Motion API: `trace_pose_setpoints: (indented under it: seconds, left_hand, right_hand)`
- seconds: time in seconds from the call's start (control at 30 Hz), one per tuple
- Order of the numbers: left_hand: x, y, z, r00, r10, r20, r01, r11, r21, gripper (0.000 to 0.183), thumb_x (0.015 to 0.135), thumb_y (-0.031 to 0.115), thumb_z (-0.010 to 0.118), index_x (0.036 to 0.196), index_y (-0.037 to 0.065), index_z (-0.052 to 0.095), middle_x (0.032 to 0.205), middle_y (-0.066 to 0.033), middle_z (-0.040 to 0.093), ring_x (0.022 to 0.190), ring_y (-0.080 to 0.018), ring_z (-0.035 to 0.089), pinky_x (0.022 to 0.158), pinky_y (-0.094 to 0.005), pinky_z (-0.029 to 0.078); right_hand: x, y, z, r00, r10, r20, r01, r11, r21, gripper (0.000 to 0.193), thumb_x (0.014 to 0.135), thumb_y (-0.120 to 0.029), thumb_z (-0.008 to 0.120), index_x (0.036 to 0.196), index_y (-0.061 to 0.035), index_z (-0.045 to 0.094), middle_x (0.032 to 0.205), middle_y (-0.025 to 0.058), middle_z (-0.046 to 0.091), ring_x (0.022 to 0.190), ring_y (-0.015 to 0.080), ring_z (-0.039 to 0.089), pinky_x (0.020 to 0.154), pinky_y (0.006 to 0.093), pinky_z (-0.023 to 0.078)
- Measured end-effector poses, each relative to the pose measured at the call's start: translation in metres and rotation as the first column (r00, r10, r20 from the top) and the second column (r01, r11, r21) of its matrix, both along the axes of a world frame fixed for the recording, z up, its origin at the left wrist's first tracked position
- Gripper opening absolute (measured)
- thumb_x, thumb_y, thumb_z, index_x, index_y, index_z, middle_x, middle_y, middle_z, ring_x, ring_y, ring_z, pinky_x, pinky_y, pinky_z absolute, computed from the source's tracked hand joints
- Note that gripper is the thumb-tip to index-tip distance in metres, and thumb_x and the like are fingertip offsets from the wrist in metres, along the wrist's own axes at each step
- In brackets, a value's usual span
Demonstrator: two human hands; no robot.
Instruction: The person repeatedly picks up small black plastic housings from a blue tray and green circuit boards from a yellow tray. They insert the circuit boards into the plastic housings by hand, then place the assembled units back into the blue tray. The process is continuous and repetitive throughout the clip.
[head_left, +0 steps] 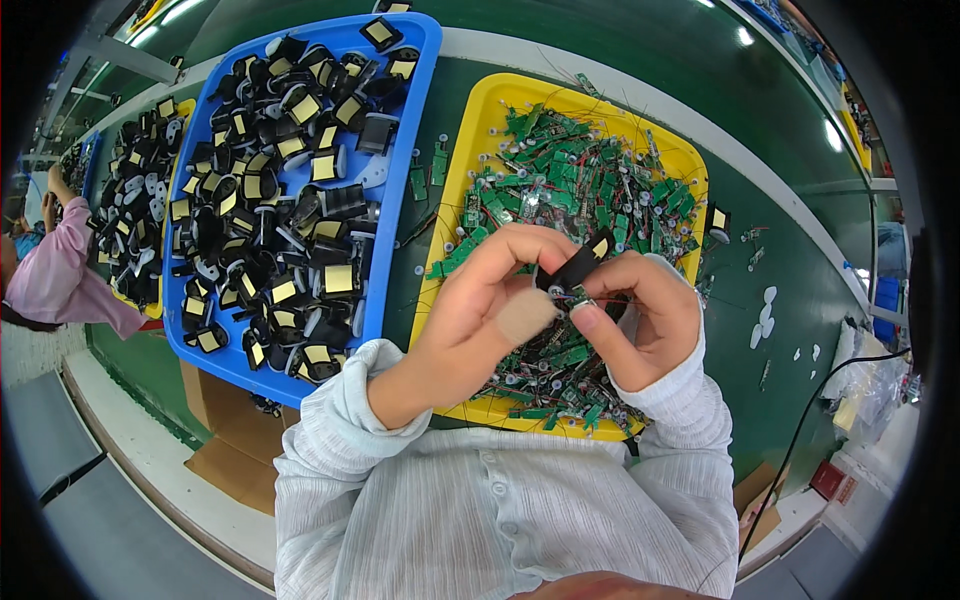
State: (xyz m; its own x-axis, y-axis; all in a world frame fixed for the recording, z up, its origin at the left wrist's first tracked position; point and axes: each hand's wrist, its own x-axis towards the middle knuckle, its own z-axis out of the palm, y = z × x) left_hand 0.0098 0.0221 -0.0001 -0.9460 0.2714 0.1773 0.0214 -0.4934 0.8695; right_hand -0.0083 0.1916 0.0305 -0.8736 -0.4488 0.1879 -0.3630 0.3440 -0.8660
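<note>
Over the yellow tray (692, 170), my two hands meet at a black plastic housing (574, 266) with a pale yellow pad on one face. My left hand (478, 312) grips the housing between bent fingers and thumb; a tan bandage wraps that thumb. Close against its lower end, my right hand (645, 318) pinches a small circuit board (575, 296) with thin wires, partly covered by the fingertips. Whether the board sits inside the housing I cannot tell. Beneath both hands, the tray holds a heap of green circuit boards (560, 160) with wires and small round pale parts.
A blue tray (425, 60) full of black housings (300, 215) with yellow pads stands to the left. Farther left, a person in a pink sleeve (75, 265) works beside another yellow tray (150, 300). White oval pieces (764, 318) and a loose housing (718, 222) lie on the green table at right.
</note>
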Motion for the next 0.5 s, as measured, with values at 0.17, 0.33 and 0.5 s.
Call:
trace_pose_setpoints:
  seconds: [0.17, 0.33, 0.5]
  left_hand:
    - [0.0019, -0.0023, -0.0068, 0.987, 0.058, -0.151, -0.089, 0.975, -0.205, 0.020, 0.082, 0.007, 0.051, 0.100, 0.001, 0.044, 0.103, -0.0108, 0.043, 0.098, -0.0185, 0.045, 0.091, -0.0357, 0.033]
    - [0.0018, -0.0065, -0.0020, 0.980, 0.061, -0.189, -0.102, 0.971, -0.217, 0.022, 0.079, 0.007, 0.055, 0.098, 0.001, 0.045, 0.100, -0.0118, 0.046, 0.096, -0.0208, 0.047, 0.090, -0.0377, 0.034]
    - [0.0002, -0.0033, 0.0021, 0.903, 0.139, -0.406, -0.298, 0.883, -0.362, 0.027, 0.075, 0.003, 0.060, 0.100, 0.001, 0.050, 0.096, -0.0112, 0.053, 0.086, -0.0209, 0.052, 0.073, -0.0285, 0.043]
  right_hand:
    - [0.0019, -0.0016, 0.0070, 0.998, 0.032, 0.051, -0.034, 0.999, 0.038, 0.015, 0.072, -0.004, 0.066, 0.084, -0.0021, 0.057, 0.073, 0.0079, 0.058, 0.058, 0.0156, 0.055, 0.053, 0.0248, 0.043]
    - [0.0023, 0.0011, 0.0074, 0.995, 0.082, 0.051, -0.085, 0.994, 0.065, 0.014, 0.073, -0.003, 0.065, 0.084, -0.0018, 0.058, 0.071, 0.0067, 0.055, 0.057, 0.0146, 0.055, 0.052, 0.0238, 0.043]
    - [-0.0020, 0.0031, 0.0036, 0.986, 0.097, 0.132, -0.077, 0.986, -0.150, 0.013, 0.072, -0.003, 0.065, 0.082, -0.0005, 0.058, 0.070, 0.0068, 0.054, 0.059, 0.0144, 0.056, 0.051, 0.0229, 0.043]
